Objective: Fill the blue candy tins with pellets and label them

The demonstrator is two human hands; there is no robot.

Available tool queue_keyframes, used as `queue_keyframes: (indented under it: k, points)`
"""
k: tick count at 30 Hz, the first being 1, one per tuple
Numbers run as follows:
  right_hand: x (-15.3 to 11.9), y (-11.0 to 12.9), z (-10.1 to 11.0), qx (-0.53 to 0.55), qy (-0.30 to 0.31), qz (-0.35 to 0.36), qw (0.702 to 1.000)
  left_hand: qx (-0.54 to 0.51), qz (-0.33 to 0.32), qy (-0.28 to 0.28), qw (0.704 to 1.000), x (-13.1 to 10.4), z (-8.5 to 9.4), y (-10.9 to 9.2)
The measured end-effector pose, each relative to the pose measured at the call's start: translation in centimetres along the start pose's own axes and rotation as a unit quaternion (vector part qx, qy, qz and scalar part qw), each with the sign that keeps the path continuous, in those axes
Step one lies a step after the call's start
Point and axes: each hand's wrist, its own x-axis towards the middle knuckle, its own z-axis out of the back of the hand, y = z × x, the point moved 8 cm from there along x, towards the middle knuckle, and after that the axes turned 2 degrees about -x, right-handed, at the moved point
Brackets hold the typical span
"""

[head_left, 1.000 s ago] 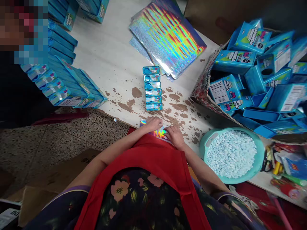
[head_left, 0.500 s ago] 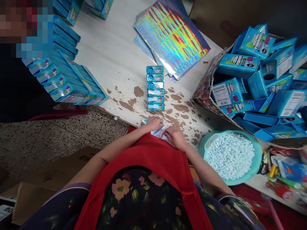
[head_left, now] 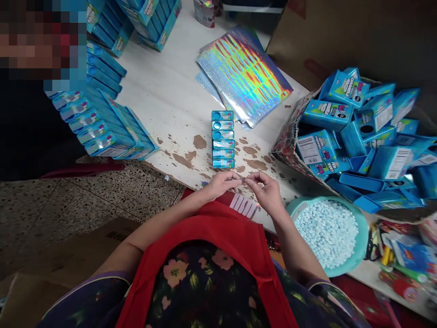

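Over the table's front edge, my left hand point(head_left: 223, 183) and my right hand point(head_left: 264, 189) meet with pinched fingertips. What lies between their fingers is too small to make out. Just below them, a sheet with pale strips point(head_left: 244, 206) rests by the red apron point(head_left: 218, 218). A column of several small blue boxes point(head_left: 223, 144) stands upright beyond my hands. Behind it lies a stack of shiny holographic sheets point(head_left: 244, 73).
An open carton point(head_left: 290, 130) full of blue boxes stands at the right, with a teal basin point(head_left: 362, 237) of pale blue candies below it. Blue boxes in rows point(head_left: 112, 120) fill the left side, beside another person in dark clothing point(head_left: 27, 123).
My hands have lifted off the shiny sheet at the table edge and come together, fingertips touching. The pale strips on the sheet now show. The view has shifted slightly.
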Motion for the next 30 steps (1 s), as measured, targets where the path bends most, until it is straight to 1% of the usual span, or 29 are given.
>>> queue_keyframes:
  k: [2,4,6,9,12,13,15,16,18,21,22,24,26,27,28,29,30]
  points:
    - [0.9,-0.5,-0.7,0.022,-0.03,-0.019,0.999,0.045,-0.011,-0.053,0.998,0.2,1.3,-0.9]
    - [2.3,-0.7,-1.7,0.035,-0.072,-0.02,0.997,0.093,-0.04,-0.1,0.99,0.6,3.0,-2.1]
    - [4.3,-0.5,-2.7,0.036,-0.119,-0.005,0.992,0.144,-0.074,-0.143,0.976,1.2,5.1,-3.5]
    - [8.0,0.6,-4.5,0.02,-0.164,0.02,0.986,0.176,-0.125,-0.201,0.956,2.4,8.8,-5.9]
    - [11.2,1.8,-5.8,-0.016,-0.201,0.031,0.979,0.213,-0.182,-0.24,0.929,3.6,11.8,-8.5]
    - [12.1,2.0,-6.1,-0.029,-0.211,0.028,0.977,0.235,-0.192,-0.248,0.92,4.0,12.4,-9.1]
    - [13.4,2.0,-6.7,-0.042,-0.216,0.017,0.975,0.272,-0.185,-0.262,0.907,5.0,13.4,-9.7]
    - [13.8,1.7,-7.0,-0.042,-0.216,0.011,0.975,0.274,-0.174,-0.268,0.907,5.5,13.8,-9.6]
    - [14.4,1.0,-7.2,-0.028,-0.222,0.002,0.975,0.241,-0.156,-0.276,0.917,6.2,14.2,-8.9]
    - [14.9,-0.7,-7.0,0.011,-0.237,-0.033,0.971,0.128,-0.137,-0.287,0.939,6.9,14.7,-6.9]
    - [15.1,-1.3,-7.0,0.021,-0.235,-0.05,0.971,0.09,-0.118,-0.288,0.946,7.1,14.9,-5.8]
    - [15.4,-2.5,-7.0,0.039,-0.218,-0.082,0.972,0.036,-0.049,-0.295,0.953,7.2,15.4,-3.3]
    - [15.6,-3.3,-7.3,0.065,-0.187,-0.098,0.975,0.018,0.018,-0.303,0.953,7.0,15.8,-1.1]
    - [15.7,-3.6,-7.6,0.08,-0.171,-0.099,0.977,0.02,0.037,-0.313,0.949,6.9,16.0,-0.4]
    - [15.7,-3.8,-7.8,0.093,-0.155,-0.095,0.979,0.028,0.036,-0.334,0.942,6.6,16.2,-0.2]
    - [15.8,-3.9,-8.1,0.1,-0.142,-0.087,0.981,0.037,0.017,-0.358,0.933,6.3,16.4,-0.4]
    - [15.8,-3.8,-8.4,0.099,-0.133,-0.073,0.983,0.05,-0.016,-0.38,0.924,6.0,16.3,-0.9]
